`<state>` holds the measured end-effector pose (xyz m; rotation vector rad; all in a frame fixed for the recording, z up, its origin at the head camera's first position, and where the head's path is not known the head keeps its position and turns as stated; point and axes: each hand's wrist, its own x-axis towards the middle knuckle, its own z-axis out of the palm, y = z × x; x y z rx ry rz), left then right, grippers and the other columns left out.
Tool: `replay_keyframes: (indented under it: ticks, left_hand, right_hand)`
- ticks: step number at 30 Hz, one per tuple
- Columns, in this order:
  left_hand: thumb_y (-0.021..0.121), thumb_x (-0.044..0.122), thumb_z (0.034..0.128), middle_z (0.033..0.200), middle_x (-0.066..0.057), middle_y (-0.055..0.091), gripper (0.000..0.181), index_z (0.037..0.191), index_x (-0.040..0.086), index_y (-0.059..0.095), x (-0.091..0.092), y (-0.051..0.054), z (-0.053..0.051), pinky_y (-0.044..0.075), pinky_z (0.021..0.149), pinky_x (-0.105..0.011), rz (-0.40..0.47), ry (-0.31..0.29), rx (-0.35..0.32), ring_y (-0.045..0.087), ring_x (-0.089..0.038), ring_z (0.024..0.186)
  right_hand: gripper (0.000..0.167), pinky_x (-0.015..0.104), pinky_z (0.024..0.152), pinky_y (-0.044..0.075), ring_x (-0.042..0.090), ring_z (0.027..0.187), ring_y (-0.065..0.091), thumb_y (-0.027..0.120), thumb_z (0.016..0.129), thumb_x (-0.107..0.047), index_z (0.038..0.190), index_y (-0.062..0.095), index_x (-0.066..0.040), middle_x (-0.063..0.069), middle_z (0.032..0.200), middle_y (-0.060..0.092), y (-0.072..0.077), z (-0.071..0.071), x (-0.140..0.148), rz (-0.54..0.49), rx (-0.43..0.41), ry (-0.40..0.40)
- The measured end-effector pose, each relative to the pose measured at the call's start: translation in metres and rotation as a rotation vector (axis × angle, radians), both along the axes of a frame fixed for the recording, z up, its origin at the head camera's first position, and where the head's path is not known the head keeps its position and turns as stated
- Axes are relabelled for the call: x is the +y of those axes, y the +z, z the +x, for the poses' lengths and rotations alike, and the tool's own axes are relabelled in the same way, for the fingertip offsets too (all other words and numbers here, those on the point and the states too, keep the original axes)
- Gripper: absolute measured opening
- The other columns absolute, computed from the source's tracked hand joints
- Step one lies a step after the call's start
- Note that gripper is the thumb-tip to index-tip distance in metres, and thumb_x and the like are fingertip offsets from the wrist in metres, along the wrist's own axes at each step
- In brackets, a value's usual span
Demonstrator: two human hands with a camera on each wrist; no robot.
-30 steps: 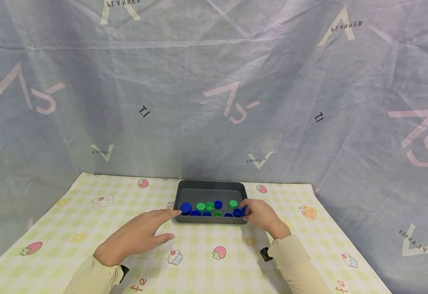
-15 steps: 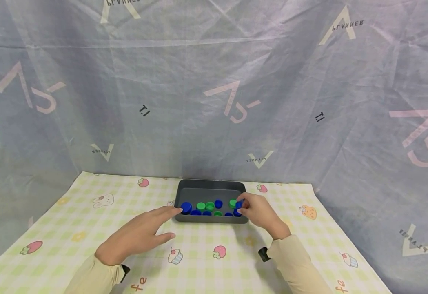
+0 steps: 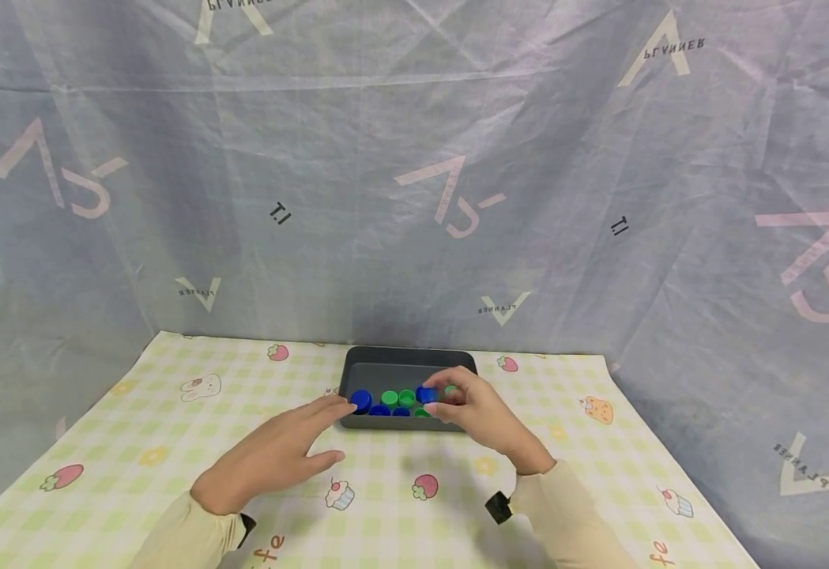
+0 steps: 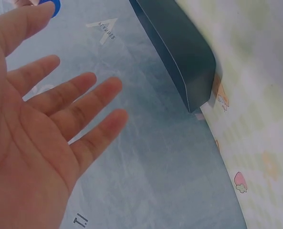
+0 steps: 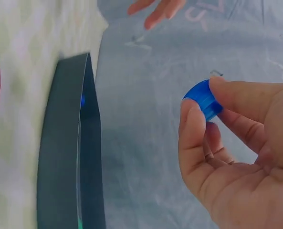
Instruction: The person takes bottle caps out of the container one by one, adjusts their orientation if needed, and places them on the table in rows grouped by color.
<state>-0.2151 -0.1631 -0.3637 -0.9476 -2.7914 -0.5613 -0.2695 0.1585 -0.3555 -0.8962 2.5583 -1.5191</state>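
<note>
Blue cap [image 5: 204, 98], one: the right hand [image 3: 481, 415] pinches it, raised clear of the tray [image 3: 386, 374]. Tray, dark grey: stands on the bench [image 3: 400, 525] and contains further blue caps [image 3: 380, 411] and green caps [image 3: 389, 399] (one shows its hollow side), a large blue cap [image 3: 361, 401] at its left end. Left hand [image 3: 275, 452]: fingers extended, grasps nothing, hovers near that end.
</note>
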Motion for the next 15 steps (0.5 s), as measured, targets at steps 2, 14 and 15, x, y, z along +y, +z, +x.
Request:
replay_keyframes:
  ticks: [2,14,15]
  left_hand:
    - [0.068,0.032,0.0953,0.152,-0.009,0.044,0.057,0.147,0.015,0.049,0.001,-0.001,0.0,0.044,0.103,-0.049,0.0,-0.005,-0.005,0.045,-0.03,0.138]
    - [0.078,0.028,0.0877,0.14,-0.004,0.056,0.048,0.131,0.014,0.062,0.014,-0.009,-0.002,0.051,0.097,-0.04,0.053,-0.081,0.25,0.057,-0.022,0.126]
    - [0.08,0.027,0.0858,0.137,-0.003,0.057,0.047,0.129,0.014,0.063,0.015,-0.01,-0.002,0.051,0.096,-0.039,0.075,-0.099,0.299,0.058,-0.021,0.124]
  right_hand:
    - [0.027,0.032,0.078,0.055,0.019,0.084,0.067,0.069,0.095,-0.016,0.122,0.062,-0.013,0.01,0.123,0.05,0.0,0.002,-0.002,-0.034,-0.038,0.024]
    - [0.033,0.035,0.083,0.057,0.026,0.095,0.069,0.075,0.09,-0.016,0.119,0.063,-0.008,0.011,0.109,0.066,-0.012,0.016,-0.033,-0.164,-0.193,0.142]
    - [0.033,0.035,0.083,0.057,0.025,0.095,0.069,0.075,0.09,-0.016,0.119,0.063,-0.007,0.012,0.11,0.066,-0.013,0.019,-0.037,-0.176,-0.206,0.153]
